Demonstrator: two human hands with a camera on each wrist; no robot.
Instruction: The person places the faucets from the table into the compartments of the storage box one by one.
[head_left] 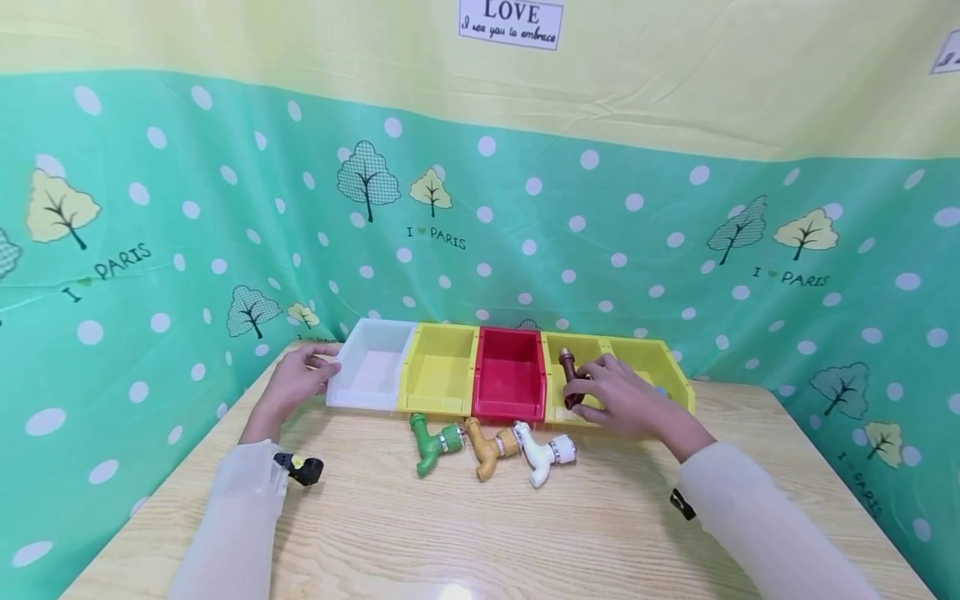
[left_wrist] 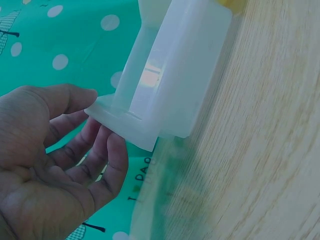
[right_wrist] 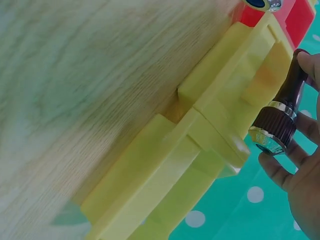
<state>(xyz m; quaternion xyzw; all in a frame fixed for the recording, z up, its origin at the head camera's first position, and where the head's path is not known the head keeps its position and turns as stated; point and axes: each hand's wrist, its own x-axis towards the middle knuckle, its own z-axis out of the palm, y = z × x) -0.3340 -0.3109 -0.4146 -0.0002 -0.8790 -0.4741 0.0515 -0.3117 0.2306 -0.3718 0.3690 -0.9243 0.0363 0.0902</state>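
Clearly, in the head view the right hand [head_left: 618, 396] is gripping the brown tap [head_left: 568, 367] over the yellow bin [head_left: 557, 410] just right of the red bin [head_left: 508, 408]. The green tap [head_left: 429, 446], the orange tap [head_left: 486, 450] and the white tap [head_left: 540, 454] are lying on the table [head_left: 420, 542] in front of the row; the white one is lying nearest the right hand, so a low sweep of that hand could knock it aside. The left hand [head_left: 294, 382] is holding the outer side of the white bin [head_left: 375, 371].

In the left wrist view, thumb and fingers are pinching the white bin's rim [left_wrist: 122, 127] at a corner. A tug there could skew or tip this light-looking bin.

In the right wrist view, the fingers are holding the brown tap by its narrow end, with fingertips near its ribbed collar [right_wrist: 277, 124]. Its glossy surface could slip if the pinch is loosening, and a tilted tap could catch a bin wall. Whether it is touching the bin, I cannot tell.
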